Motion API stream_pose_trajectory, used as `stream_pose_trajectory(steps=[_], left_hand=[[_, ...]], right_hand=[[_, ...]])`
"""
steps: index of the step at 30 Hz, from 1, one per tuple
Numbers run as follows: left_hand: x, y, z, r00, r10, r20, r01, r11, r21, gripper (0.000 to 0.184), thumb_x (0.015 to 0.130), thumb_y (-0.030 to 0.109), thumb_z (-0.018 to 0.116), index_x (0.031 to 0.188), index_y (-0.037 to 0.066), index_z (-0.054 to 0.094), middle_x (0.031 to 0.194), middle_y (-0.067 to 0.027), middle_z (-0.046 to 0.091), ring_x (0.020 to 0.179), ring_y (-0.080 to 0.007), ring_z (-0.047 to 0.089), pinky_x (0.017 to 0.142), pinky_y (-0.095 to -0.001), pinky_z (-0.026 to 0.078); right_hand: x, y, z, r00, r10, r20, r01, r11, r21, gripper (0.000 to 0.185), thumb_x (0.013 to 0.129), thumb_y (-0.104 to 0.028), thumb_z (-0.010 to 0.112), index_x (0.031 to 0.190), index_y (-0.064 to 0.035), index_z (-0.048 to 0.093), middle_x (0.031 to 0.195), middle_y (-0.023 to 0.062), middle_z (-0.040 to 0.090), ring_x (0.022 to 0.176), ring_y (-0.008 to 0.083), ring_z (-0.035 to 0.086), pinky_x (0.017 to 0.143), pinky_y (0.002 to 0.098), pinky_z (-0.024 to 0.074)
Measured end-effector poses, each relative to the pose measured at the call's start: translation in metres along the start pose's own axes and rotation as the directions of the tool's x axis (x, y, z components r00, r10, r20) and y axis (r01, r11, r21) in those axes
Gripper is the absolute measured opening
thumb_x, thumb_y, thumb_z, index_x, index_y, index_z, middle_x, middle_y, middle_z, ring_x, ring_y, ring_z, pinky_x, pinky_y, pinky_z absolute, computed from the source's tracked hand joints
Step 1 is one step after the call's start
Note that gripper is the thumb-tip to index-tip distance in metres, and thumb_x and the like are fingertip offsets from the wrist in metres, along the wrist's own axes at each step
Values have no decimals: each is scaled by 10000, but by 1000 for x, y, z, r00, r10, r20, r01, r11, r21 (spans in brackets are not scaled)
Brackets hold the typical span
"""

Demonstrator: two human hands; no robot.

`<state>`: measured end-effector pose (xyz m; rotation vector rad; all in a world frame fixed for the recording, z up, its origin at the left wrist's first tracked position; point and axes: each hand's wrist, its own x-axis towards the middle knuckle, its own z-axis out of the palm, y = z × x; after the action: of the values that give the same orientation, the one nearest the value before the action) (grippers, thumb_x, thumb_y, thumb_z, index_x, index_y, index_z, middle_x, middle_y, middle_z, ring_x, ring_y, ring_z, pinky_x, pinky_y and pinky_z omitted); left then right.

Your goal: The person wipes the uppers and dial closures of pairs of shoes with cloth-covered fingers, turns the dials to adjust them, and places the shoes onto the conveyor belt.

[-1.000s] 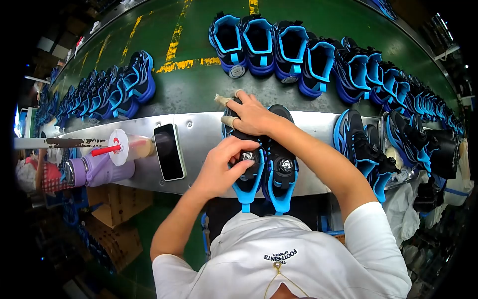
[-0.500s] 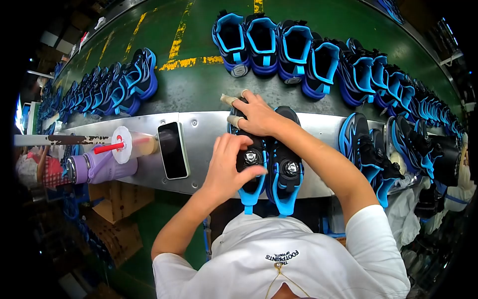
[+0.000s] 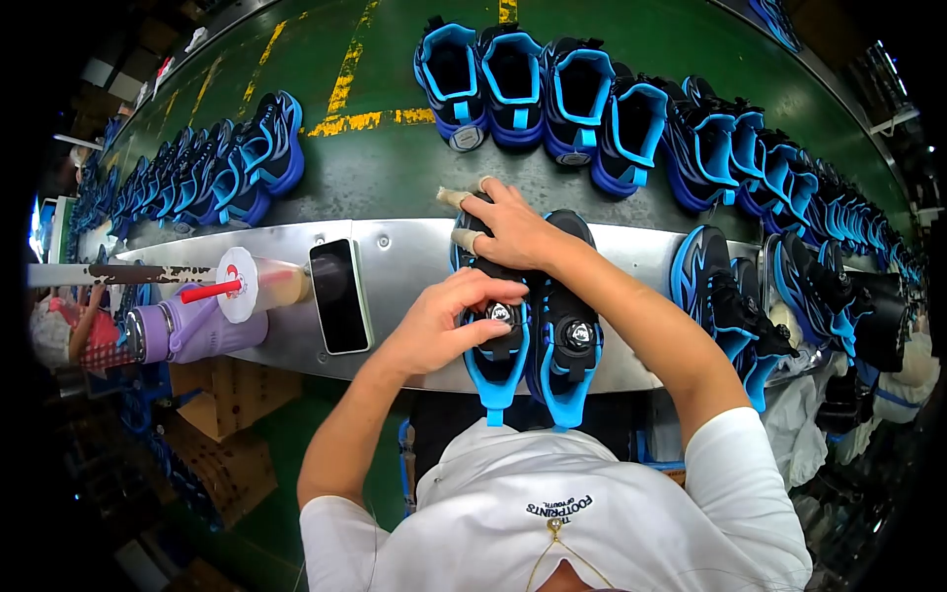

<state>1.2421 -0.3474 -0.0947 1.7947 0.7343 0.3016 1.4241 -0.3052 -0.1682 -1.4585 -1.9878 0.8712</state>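
Two black sneakers with blue trim lie side by side in front of me, heels toward my body. The left sneaker (image 3: 498,370) has a round lacing dial (image 3: 500,315) on its tongue. My left hand (image 3: 439,326) pinches around this dial with thumb and forefinger. Across the front of the same shoe lies my right hand (image 3: 513,232), its fingers bent over the toe end and several fingertips wrapped in beige coverings. The right sneaker (image 3: 570,360) sits beside it with its own dial (image 3: 575,335), partly beneath my right wrist and forearm.
On the metal ledge (image 3: 395,266) lie a phone (image 3: 340,296), a drink cup with a red straw (image 3: 258,284) and a purple tumbler (image 3: 202,328). Sneakers (image 3: 518,84) line the green surface (image 3: 380,74) beyond. More sneakers (image 3: 715,296) stand to my right; cardboard boxes (image 3: 242,395) are low left.
My left hand has come in over the dial, its thumb and forefinger closing around it. My right hand stays on the shoe. The rows of sneakers beyond appear slightly farther left.
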Motion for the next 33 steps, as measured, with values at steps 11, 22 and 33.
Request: stream_pose_trajectory(steps=[11, 22, 33], left_hand=[[0, -20, 37, 923, 225, -312, -170, 966, 195, 335, 712, 210, 810, 955, 54, 639, 1058, -72, 618, 1148, -265, 469, 1021, -389, 364], [3, -23, 46, 927, 214, -309, -149, 964, 220, 431, 707, 236, 827, 1042, 68, 615, 1246, -65, 586, 1304, -311, 401, 1094, -434, 310], [7, -25, 35, 946, 283, -158, -276, 959, 63, 286, 882, 209, 673, 1127, 63, 668, 1239, -64, 634, 1189, -266, 472, 1051, -414, 333]], right_hand=[[-6, 12, -2, 998, -45, -35, 45, 999, 6, 554, 870, -368, 612, 1402, -260, 502, 1283, 201, 443, 1110, 436, 445, 997, 503, 409], [-10, 16, -6, 1000, -24, 10, 24, 999, -26, 554, 871, -304, 617, 1408, -257, 488, 1297, 211, 428, 1134, 452, 431, 997, 510, 413], [-15, 21, -16, 999, -38, 36, 38, 999, 27, 441, 970, -284, 555, 1406, -245, 503, 1269, 203, 453, 1173, 421, 440, 1041, 473, 370]])
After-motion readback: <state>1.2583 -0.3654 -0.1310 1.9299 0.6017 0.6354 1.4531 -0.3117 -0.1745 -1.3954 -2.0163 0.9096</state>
